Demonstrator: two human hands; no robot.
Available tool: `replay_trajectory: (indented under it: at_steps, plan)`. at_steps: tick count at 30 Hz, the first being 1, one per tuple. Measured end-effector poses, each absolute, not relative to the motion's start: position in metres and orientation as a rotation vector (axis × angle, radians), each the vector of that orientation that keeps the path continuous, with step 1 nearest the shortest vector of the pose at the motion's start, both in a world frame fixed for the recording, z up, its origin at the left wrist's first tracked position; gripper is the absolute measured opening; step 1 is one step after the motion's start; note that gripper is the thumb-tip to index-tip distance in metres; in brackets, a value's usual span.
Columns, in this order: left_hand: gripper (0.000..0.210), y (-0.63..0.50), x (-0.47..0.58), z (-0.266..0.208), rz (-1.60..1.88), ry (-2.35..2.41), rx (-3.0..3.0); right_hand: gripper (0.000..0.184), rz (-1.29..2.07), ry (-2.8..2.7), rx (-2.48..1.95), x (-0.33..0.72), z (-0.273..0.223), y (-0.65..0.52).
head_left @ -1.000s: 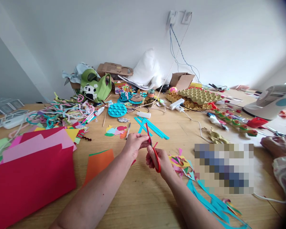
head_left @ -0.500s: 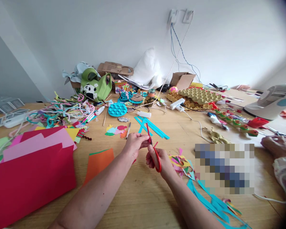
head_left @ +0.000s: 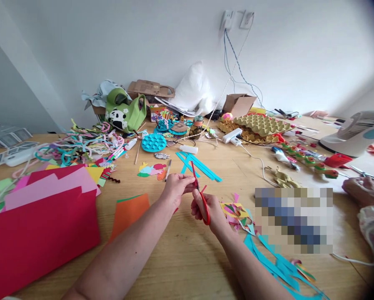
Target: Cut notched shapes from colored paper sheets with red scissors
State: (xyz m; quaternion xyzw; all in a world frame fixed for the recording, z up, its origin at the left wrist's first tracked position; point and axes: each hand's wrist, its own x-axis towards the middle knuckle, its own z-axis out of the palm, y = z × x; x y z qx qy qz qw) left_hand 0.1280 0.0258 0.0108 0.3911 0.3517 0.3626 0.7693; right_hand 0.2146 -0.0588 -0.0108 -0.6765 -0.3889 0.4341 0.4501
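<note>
My left hand [head_left: 178, 189] is closed in a pinch on a narrow piece of red paper [head_left: 193, 170] that sticks up past the fingertips. My right hand [head_left: 209, 210] grips a pair of scissors [head_left: 206, 212] with red handles, its fingers wrapped round them. The blades reach up to the red paper beside the left fingertips; whether they are closed on it I cannot tell. Just beyond the hands lie blue paper strips [head_left: 202, 167] and several cut paper fish [head_left: 152, 170]. An orange sheet [head_left: 129, 212] rests near the left forearm.
Red card sheets [head_left: 43, 237] cover the near left, with pipe cleaners [head_left: 87, 143] heaped behind. Blue offcuts [head_left: 279, 266] lie by my right forearm. Egg trays [head_left: 262, 125] and a white fan [head_left: 352, 133] stand back right. Another person's hand [head_left: 360, 189] is at the right edge.
Both hands keep nearly the same place, the left on the red paper and the right on the scissors. The view has shifted very slightly.
</note>
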Motion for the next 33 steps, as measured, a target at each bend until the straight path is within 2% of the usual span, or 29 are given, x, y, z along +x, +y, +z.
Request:
replay_trajectory:
  at_steps: [20,33]
  plan:
    - [0.004,0.0249,0.1284,0.0128,0.783,0.774,0.832,0.051,1.058,-0.945,-1.681,0.2139,-0.0111,-0.0587]
    - [0.008,0.025,0.1284,0.0115,0.786,0.763,0.841,0.051,1.075,-0.893,-1.671,0.2123,-0.0102,-0.0583]
